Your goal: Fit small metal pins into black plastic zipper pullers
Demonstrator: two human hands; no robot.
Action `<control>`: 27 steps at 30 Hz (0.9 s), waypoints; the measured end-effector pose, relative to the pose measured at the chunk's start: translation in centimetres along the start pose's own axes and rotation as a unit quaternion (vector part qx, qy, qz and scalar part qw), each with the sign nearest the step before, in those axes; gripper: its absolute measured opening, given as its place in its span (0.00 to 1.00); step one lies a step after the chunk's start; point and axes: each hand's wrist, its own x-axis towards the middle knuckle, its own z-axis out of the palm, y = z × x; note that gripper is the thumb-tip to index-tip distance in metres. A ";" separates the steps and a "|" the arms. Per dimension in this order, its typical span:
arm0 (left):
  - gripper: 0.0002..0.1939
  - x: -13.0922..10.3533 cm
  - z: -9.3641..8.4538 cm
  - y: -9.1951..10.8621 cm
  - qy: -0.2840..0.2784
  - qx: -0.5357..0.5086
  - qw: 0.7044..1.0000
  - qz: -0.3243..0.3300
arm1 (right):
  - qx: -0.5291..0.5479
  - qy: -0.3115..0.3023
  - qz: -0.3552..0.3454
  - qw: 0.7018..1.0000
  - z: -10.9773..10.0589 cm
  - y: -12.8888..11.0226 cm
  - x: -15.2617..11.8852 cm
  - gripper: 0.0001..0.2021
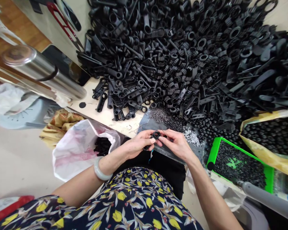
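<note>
Part (154, 135) held at the table (92, 111) edge

The left hand (136, 145) clamps the part between thumb and fingers, its ring showing beyond the thumb tip. The right hand's (177, 143) fingertips are at the ring's right side; whether they grip it, one cannot tell.

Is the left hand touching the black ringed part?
Touching. The head view shows the left hand holding the black ringed part, its thumb lying against it.
</note>
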 end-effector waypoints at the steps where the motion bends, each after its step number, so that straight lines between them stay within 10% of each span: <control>1: 0.24 0.0 0.0 0.1 -0.002 0.000 1.000 0.002 | 0.000 0.002 -0.001 1.000 0.0 0.0 0.0 0.17; 23: 0.25 -0.7 0.3 -0.1 0.062 0.103 0.992 0.036 | 0.009 0.090 0.025 0.996 0.5 -0.6 -1.2 0.18; 27: 0.12 0.1 0.2 1.7 0.189 0.374 0.900 0.124 | -0.031 0.194 0.033 0.980 -0.9 -0.1 -2.2 0.12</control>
